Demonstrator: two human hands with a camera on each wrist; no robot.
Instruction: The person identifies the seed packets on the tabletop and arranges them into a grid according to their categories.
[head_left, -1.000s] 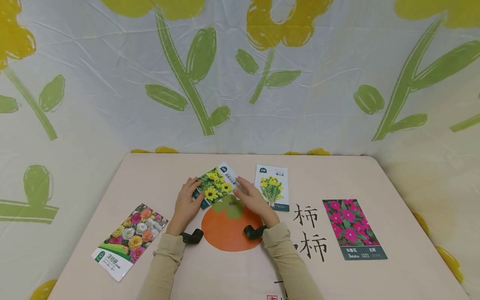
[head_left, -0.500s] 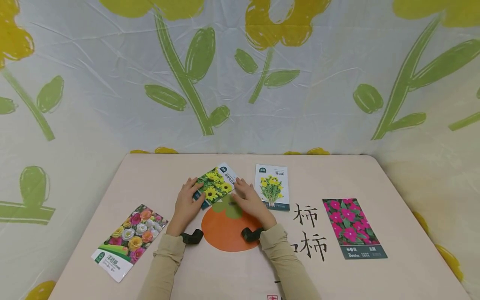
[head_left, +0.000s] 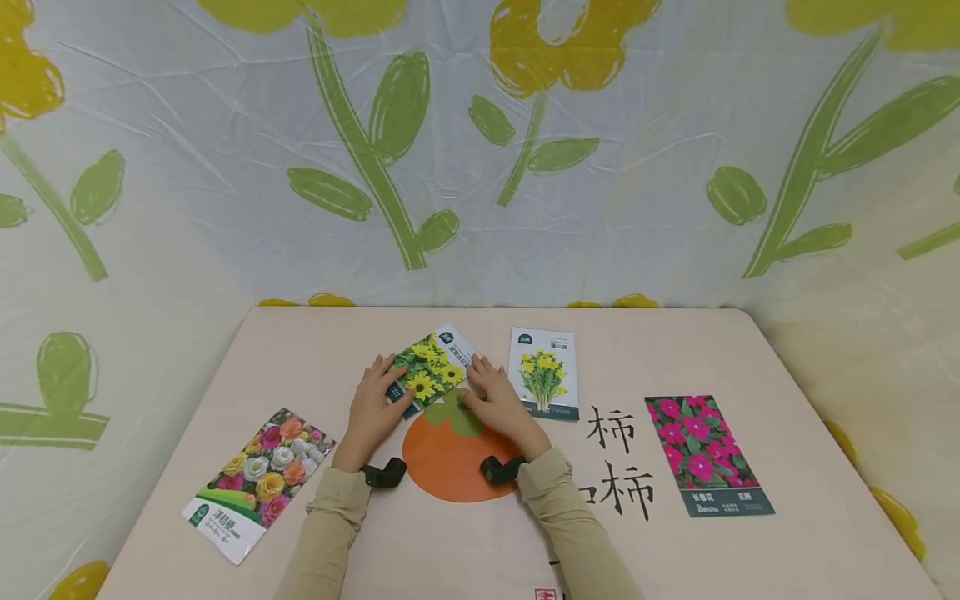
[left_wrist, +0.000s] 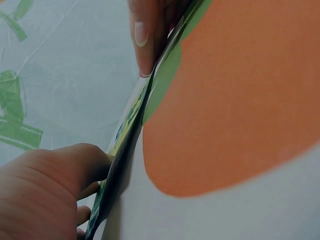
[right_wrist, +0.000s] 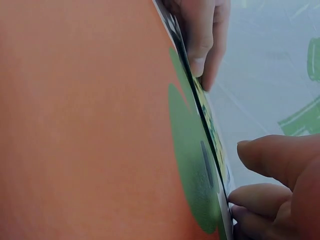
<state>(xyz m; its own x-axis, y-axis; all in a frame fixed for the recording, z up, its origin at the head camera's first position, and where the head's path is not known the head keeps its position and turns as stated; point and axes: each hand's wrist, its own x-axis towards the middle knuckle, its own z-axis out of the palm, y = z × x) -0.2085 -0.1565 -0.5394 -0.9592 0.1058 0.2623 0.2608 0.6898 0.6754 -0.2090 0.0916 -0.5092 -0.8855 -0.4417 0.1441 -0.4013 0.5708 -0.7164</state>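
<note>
A seed packet with yellow flowers [head_left: 427, 367] lies tilted on the table in the head view, between both hands. My left hand [head_left: 377, 408] rests on its left end, fingers extended and thumb on the printed face. At the packet's right end, the fingertips of my right hand [head_left: 498, 404] touch the edge; the right thumb [right_wrist: 267, 157] stands apart from it in the right wrist view. The left wrist view shows the packet's near edge [left_wrist: 122, 155] slightly raised off the table, with the left thumb [left_wrist: 87, 162] against it.
To the right of the hands lies a white packet with a yellow bouquet [head_left: 543, 375]. A pink-flower packet [head_left: 701, 450] is farther right, a mixed-flower packet [head_left: 258, 479] at left. The tablecloth [head_left: 442, 550] bears a printed orange persimmon. A patterned curtain [head_left: 600, 250] stands behind.
My right hand has shifted slightly left, and its thumb has drawn back toward the body. The left hand and the packets stay nearly in place.
</note>
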